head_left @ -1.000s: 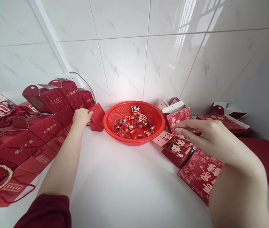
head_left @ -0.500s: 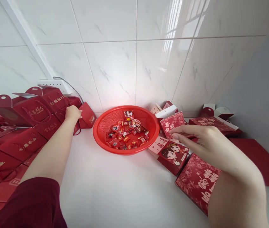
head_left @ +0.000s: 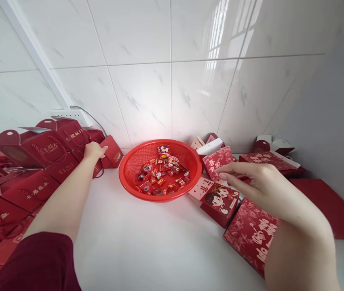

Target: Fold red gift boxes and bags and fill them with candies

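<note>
At the end of the left row, my left hand (head_left: 94, 152) is closed at the top of a red gift box (head_left: 111, 152); its thumb shows and its other fingers are mostly hidden. A twisted cord handle hangs below the hand. My right hand (head_left: 253, 180) is open over the boxes on the right, fingers stretched forward and thumb a little apart. Its fingertips are close to a flower-patterned red box (head_left: 218, 162); whether they touch it I cannot tell. Below them lies a box with two cartoon figures (head_left: 220, 199).
A red plastic basket (head_left: 159, 197) with wrapped candies (head_left: 161, 178) stands between the hands on the white tabletop (head_left: 147, 242). Stacked red boxes (head_left: 32, 186) fill the left side. Another patterned box (head_left: 253, 230) lies under my right forearm. A white power strip (head_left: 74, 117) sits by the tiled wall.
The view has tilted and shifted slightly, so most things sit a little lower in it. Both hands keep nearly the same places beside the boxes.
</note>
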{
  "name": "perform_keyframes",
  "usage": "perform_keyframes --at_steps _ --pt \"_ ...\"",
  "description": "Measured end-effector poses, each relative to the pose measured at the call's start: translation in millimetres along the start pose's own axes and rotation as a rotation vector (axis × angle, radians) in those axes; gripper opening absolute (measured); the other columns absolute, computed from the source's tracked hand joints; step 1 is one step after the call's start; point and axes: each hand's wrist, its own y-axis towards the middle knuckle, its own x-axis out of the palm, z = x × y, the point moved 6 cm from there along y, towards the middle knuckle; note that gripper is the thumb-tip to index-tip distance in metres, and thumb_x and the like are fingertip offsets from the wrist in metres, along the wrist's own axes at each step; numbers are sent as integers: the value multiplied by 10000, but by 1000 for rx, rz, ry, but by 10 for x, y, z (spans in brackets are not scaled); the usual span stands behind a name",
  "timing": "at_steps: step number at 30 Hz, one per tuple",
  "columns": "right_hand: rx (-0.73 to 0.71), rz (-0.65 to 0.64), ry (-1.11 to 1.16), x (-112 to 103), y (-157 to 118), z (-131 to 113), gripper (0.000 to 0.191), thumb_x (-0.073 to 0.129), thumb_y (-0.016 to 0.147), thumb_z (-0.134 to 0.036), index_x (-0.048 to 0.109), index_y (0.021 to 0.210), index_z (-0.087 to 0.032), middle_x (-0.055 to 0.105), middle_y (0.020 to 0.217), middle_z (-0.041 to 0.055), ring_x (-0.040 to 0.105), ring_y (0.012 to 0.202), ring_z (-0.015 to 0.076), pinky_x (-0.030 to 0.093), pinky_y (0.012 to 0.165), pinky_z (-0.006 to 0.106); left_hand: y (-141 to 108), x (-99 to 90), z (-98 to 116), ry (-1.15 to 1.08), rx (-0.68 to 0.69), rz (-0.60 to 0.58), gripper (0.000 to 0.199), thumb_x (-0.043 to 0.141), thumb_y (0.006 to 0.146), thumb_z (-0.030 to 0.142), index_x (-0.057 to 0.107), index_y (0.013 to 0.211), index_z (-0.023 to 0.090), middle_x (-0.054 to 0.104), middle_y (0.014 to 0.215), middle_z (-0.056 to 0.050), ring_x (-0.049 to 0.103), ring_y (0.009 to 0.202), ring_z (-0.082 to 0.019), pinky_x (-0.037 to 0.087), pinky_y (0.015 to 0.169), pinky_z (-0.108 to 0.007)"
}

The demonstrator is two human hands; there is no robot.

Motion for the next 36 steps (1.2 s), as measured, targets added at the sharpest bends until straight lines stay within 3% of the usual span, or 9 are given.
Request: perform_keyframes --at_steps 4,9,13,16,20,26,30,33,36 --pt "7 27 -16 -80 -36 21 275 512 975 -443 726 1038 -280 752 931 -22 674 769 169 493 673 289 -159 -183 60 174 -197 140 698 696 807 513 544 1295 38 538 1299 -280 553 1174 -465 443 921 -609" --pt "46 75 -40 -222 -97 87 253 524 967 -418 734 1015 -284 758 943 -29 685 795 171 495 666 284 -609 -321 779 158 29 206 647 510 890 566 505 1387 153 447 1445 -178 491 1276 -437 412 1014 -521" --pt "101 151 -98 -360 -143 194 236 536 956 -372 739 1023 -272 762 918 -16 697 800 183 498 683 293 -1280 -22 1506 -8 360 -102 415 542 892 573 682 1160 289 676 1195 -5 657 1036 -208 509 922 -293" --pt "172 215 -94 -455 -198 317 238 527 956 -353 725 1064 -275 764 933 -14 706 790 182 505 695 292 -1899 308 1973 -155 626 -495 352 569 904 541 711 1119 302 670 1227 12 633 1106 -200 475 986 -289" --pt "219 227 -106 -455 -238 445 252 509 959 -354 694 1105 -267 754 1049 6 706 914 200 512 795 304 -2349 397 2299 -194 741 -652 322 527 945 494 701 1143 310 676 1212 15 638 1088 -190 479 963 -290" --pt "353 -247 -253 235 -76 698 496 490 947 -495 542 1338 -195 617 1348 126 594 1208 277 471 941 354 -2398 180 2429 -160 665 -652 352 544 926 530 675 1185 332 697 1200 40 647 1088 -191 504 910 -276" --pt "406 -373 -313 695 34 846 634 641 840 -503 539 1316 -98 636 1278 218 633 1133 345 495 873 393 -2450 100 2394 -202 635 -555 337 527 942 500 670 1183 312 717 1155 34 662 1064 -182 503 924 -278" --pt "362 -423 -361 942 60 807 856 771 674 -588 524 1337 -106 620 1303 215 588 1198 374 457 953 442 -2548 160 2324 -185 638 -631 327 548 929 488 682 1163 304 725 1138 18 677 1038 -192 532 859 -275" --pt "317 -438 -410 1109 57 705 808 728 708 -626 564 1296 -96 649 1254 214 604 1172 378 436 974 470 -2582 170 2278 -188 629 -644 339 550 926 497 685 1157 289 732 1123 -2 687 1025 -206 541 845 -287"
